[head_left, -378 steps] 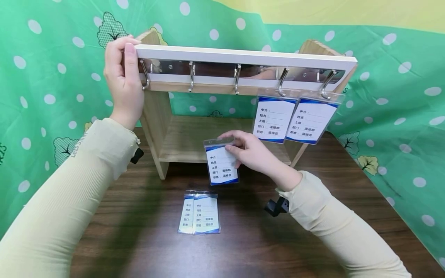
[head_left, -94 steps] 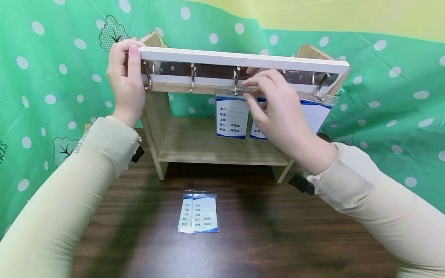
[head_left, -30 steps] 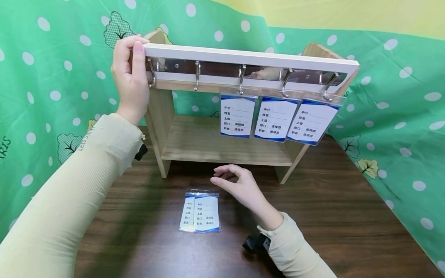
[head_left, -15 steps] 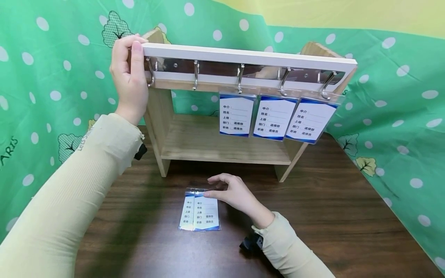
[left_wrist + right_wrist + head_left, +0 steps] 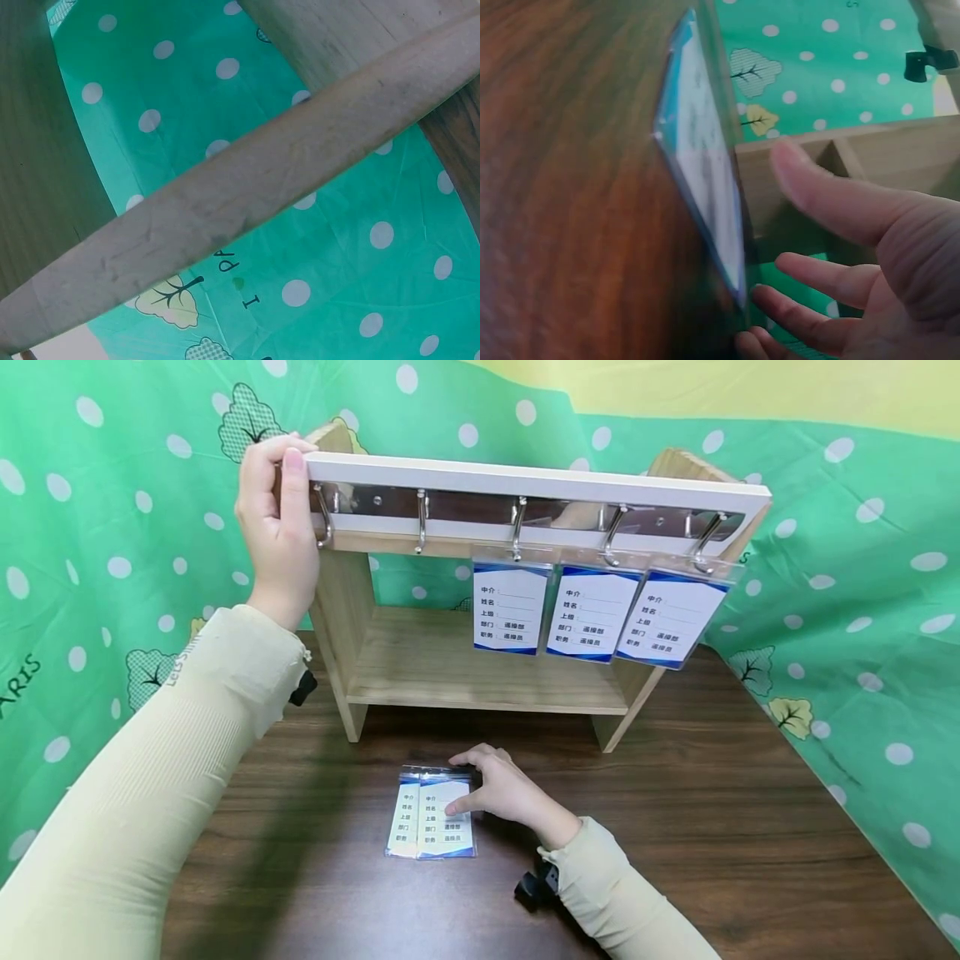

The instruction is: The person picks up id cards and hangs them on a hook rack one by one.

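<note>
The right hand (image 5: pixel 491 789) is relaxed, with its thumb and fingers standing apart, and we do not see it pinch anything. In the head view its thumb is over the right table badge (image 5: pixel 448 842), and in the right wrist view we see a gap between this thumb and the badge; whether a fingertip touches the badge corner, we cannot tell. This badge lies flat on the dark wooden table (image 5: pixel 750 827), face up, and it overlaps with the left table badge (image 5: pixel 402 827). Around the right wrist we see a light sleeve (image 5: pixel 600 872) and a small black camera (image 5: pixel 531 890).

The left hand (image 5: pixel 279 531) grips the left end of the white board (image 5: pixel 540 472), with the thumb on its front. On this board we find a shiny metal strip (image 5: pixel 472 508) with five hooks. From the three hooks on the right side hang three more badges: the first (image 5: pixel 510 610), the second (image 5: pixel 592 614) and the third (image 5: pixel 672 618), while the two hooks nearest to the left hand carry nothing. The board belongs to a wooden stand, whose lower shelf (image 5: pixel 480 681) is behind the table badges. Behind all this we see a green cloth (image 5: pixel 855 568) with white dots
</note>
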The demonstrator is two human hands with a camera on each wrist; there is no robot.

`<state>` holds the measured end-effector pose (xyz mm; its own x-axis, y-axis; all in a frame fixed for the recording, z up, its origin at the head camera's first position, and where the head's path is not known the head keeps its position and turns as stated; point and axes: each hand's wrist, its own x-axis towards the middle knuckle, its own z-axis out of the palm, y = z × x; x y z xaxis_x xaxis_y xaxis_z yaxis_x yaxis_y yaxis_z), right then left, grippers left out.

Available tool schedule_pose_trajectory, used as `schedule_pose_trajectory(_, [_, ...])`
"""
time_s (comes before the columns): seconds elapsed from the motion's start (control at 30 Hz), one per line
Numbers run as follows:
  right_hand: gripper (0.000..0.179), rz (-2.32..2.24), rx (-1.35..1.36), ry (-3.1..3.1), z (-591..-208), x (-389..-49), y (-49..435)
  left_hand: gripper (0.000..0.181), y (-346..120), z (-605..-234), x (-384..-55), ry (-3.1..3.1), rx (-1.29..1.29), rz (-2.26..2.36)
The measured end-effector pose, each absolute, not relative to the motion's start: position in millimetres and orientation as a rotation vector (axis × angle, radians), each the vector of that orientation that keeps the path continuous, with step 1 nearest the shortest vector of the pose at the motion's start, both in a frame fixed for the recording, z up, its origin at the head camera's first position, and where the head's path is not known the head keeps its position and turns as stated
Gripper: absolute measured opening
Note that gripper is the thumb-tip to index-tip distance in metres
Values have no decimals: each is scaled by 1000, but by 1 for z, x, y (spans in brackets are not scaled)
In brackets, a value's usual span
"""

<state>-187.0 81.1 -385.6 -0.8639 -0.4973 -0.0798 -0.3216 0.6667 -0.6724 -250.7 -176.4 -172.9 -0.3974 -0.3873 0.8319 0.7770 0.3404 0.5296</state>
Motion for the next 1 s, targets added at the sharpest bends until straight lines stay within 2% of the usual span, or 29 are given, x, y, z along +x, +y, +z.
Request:
schedule_pose_trajectory(0.33, [74, -886, -647, 2631, -391, -185, 74, 21, -176, -174, -251, -1496, -385, -1314])
schedule_pose_trajectory(0.6, [82, -746, -640, 2613, -386, -196, 69, 20, -177, -173, -251, -1489, -369, -1321])
schedule_pose_trajectory(0.87, [68, -796, -606, 2625, -384, -194, 67, 21, -174, -170, -243, -1503, -353, -1320])
schedule_pose_trajectory(1.0, [50, -947, -625, 2598, -378, -192, 70, 22, -171, -168, -241, -1501, -354, -1331])
